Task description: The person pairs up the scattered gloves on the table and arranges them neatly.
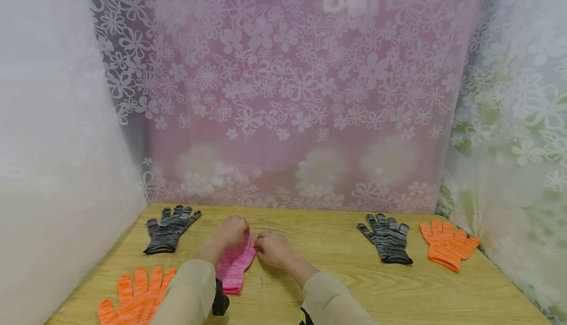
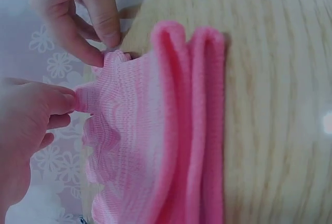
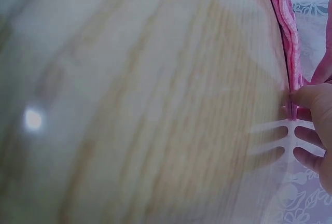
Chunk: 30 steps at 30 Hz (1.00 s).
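Note:
Pink knitted gloves (image 1: 231, 272) lie on the table with cuffs toward me; in the left wrist view two cuffs (image 2: 168, 105) show one on top of the other. My left hand (image 1: 232, 231) pinches one glove finger (image 2: 87, 98) between thumb and fingertips at the far end. Close beside it, my right hand (image 1: 273, 249) pinches the glove's far right edge. Seen from the right wrist, the right hand (image 3: 317, 123) has thumb and forefinger on the thin pink edge (image 3: 291, 53), its other fingers hanging loosely. The left hand partly hides the glove fingers in the head view.
A grey-black glove (image 1: 168, 231) lies at the back left, and an orange glove (image 1: 141, 295) at the front left, partly behind my left sleeve. Another grey-black glove (image 1: 390, 239) and orange glove (image 1: 447, 246) lie at the right. Flowered curtains (image 1: 301, 93) enclose the wooden table (image 1: 336, 276).

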{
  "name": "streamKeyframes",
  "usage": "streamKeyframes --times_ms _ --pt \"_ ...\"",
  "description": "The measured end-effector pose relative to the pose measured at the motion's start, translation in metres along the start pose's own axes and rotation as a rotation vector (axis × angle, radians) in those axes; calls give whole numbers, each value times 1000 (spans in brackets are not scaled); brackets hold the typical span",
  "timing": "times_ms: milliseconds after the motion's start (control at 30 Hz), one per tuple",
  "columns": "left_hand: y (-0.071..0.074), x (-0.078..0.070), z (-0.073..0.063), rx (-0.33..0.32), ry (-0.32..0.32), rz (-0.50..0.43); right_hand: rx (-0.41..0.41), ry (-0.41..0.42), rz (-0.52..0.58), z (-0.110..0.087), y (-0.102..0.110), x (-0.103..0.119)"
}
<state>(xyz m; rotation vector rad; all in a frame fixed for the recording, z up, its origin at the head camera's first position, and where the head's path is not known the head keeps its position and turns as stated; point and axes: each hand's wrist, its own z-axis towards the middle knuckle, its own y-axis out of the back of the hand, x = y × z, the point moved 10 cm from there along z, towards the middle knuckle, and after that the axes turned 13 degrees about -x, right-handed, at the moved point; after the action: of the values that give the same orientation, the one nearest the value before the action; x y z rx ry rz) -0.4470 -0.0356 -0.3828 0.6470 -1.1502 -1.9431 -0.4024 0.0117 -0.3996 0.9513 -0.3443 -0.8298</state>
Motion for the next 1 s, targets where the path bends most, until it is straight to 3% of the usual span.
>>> streamKeyframes --times_ms 400,567,833,1000 --pt "-8 -1 -2 31 -37 152 24 5 -17 1 -2 0" --pt "-11 0 -3 49 -36 166 14 15 -28 2 -2 -1" --pt "-8 -6 -1 14 -103 182 -3 31 -35 2 1 0" --pt "-10 -6 -2 10 -111 172 10 28 -28 1 0 0"
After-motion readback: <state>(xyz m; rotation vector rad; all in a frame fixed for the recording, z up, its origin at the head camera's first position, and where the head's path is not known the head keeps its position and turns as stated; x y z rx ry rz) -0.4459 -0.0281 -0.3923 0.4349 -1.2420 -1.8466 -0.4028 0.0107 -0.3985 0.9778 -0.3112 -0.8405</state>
